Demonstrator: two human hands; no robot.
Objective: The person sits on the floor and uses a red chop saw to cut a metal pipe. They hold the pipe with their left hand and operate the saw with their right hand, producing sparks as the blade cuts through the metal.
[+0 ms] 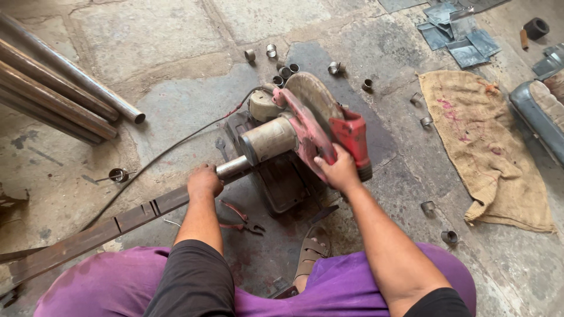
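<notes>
Purple-clad knees frame our view, and just beyond them sits the red chop saw (pixel 296 135), our landmark. Our right hand (pixel 338 170) is clamped around the saw's handle, on its near right side. Our left hand (pixel 204 182) is wrapped tight on a metal pipe (pixel 232 168) that runs under the saw's motor from the left. Red-handled pliers (pixel 241 216) lie just in front of the saw. Short cut pipe rings (pixel 282 70) lie scattered behind the saw, and a burlap sack (pixel 487 147) lies well off to its right.
</notes>
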